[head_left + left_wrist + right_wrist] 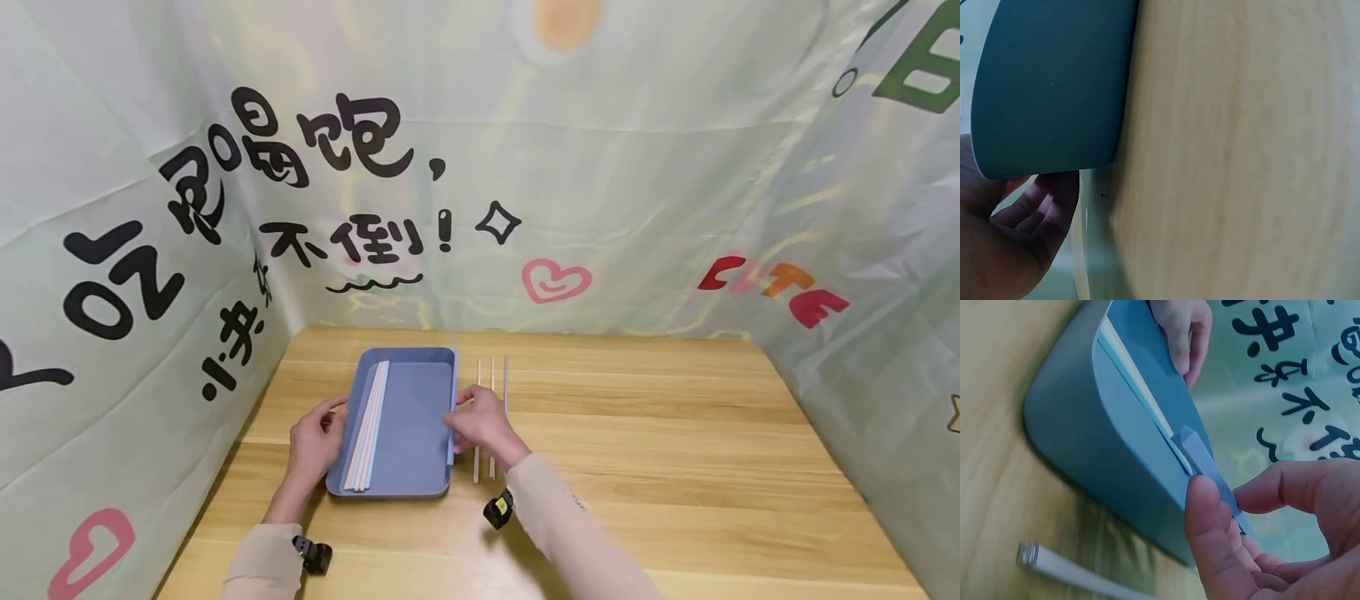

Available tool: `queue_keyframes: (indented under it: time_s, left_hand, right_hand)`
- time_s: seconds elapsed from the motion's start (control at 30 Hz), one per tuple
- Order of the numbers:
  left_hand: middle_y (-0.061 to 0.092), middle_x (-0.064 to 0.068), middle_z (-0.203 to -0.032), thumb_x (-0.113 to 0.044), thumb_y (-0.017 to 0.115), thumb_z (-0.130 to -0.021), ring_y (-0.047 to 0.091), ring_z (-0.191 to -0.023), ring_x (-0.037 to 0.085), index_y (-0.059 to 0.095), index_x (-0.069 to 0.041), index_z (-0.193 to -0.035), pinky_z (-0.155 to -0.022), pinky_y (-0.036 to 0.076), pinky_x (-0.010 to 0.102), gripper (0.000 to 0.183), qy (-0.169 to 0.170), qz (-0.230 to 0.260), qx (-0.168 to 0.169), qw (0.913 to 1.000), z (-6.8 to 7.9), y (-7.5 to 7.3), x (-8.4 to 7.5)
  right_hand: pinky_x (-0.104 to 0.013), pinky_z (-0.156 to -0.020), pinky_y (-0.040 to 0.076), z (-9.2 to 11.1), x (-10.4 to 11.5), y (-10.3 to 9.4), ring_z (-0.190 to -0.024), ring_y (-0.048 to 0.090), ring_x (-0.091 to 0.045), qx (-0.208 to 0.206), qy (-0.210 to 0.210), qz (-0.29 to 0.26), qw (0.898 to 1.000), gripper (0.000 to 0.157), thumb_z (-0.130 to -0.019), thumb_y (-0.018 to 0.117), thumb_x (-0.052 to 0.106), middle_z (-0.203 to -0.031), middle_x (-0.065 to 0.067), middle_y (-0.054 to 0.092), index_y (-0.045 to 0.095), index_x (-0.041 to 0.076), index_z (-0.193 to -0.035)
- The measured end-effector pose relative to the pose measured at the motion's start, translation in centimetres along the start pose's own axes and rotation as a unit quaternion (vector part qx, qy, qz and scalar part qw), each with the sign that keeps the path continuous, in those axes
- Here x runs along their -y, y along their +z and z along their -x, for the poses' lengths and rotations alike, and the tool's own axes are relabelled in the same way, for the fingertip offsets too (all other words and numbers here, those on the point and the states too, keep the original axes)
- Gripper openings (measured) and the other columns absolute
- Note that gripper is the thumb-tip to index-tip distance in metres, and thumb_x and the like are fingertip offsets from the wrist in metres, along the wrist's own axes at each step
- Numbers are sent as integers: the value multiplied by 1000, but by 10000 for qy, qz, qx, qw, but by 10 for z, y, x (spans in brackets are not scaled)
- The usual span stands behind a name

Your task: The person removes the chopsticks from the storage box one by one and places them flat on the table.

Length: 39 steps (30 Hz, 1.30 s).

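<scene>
A blue-grey rectangular tray [416,425] lies on the table, with several pale pastel chopsticks [368,425] side by side along its left part. My left hand [313,442] holds the tray's left rim; the left wrist view shows its fingers [1057,209] against the tray edge. My right hand [483,421], at the right rim, pinches a lilac-blue chopstick [1200,453] between thumb and fingers. That chopstick runs along the rim, its square end angled over the tray in the right wrist view. Whether it touches the rim I cannot tell.
Three thin chopsticks [477,467] lie apart on the wooden table [660,467], right of the tray and partly under my right hand. Printed cloth walls [637,208] enclose the table at the back and sides. Each wrist carries a small black camera [498,508].
</scene>
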<state>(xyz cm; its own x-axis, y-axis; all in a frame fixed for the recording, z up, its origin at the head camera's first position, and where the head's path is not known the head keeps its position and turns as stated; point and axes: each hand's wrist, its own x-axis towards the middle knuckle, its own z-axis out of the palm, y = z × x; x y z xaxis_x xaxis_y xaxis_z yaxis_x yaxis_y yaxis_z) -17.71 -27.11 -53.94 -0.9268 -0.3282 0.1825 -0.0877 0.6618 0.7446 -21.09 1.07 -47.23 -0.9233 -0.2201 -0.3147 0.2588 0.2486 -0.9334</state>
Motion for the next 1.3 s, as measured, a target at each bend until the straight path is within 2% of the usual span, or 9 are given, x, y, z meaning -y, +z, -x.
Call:
queue_keyframes:
  time_s: [0.17, 0.37, 0.53, 1.0, 1.3]
  left_hand:
    - [74, 17, -94, -14, 64, -105, 60, -76, 16, 72, -6, -131, -64, 47, 23, 28, 120, -33, -98, 9999, -1, -1, 1]
    - [74, 17, -92, -12, 65, -104, 59, -74, 14, 73, -3, -130, -63, 47, 23, 28, 282, -27, -158, 9995, -2, -1, 1]
    - [74, 17, -93, -13, 65, -105, 61, -77, 17, 72, -4, -131, -64, 48, 23, 29, 236, -48, -138, 9996, -3, -1, 0]
    - [73, 16, -93, -16, 63, -106, 60, -78, 20, 72, -6, -133, -65, 48, 25, 29, 176, 1, -4, 9998, -6, -2, -1]
    - [74, 18, -96, -16, 63, -106, 63, -82, 22, 71, -5, -134, -67, 49, 26, 30, 142, -33, 55, 9999, -2, -2, 2]
  right_hand:
    - [-44, -67, 65, 0, -3, -13, -57, 59, -16, -151, 43, 55, 9999, 39, -86, 67, -4, -72, -4, 60, 55, -6, -123]
    - [-43, -65, 65, 0, -6, -27, -56, 57, -14, -335, 82, 134, 9993, 37, -87, 65, -3, -69, -3, 58, 55, -6, -123]
    - [-45, -66, 65, 0, -8, -40, -56, 57, -15, -482, 61, 227, 9986, 34, -88, 65, -1, -68, -3, 57, 56, -4, -121]
    - [-34, -55, 60, 5, -30, -69, -59, 59, -17, -877, 257, 298, 9954, 29, -89, 65, 1, -79, -13, 66, 58, -2, -117]
    - [-33, -51, 59, 8, -47, -78, -52, 57, -16, -1146, 437, 693, 9900, 22, -87, 64, 1, -68, -7, 61, 58, -1, -108]
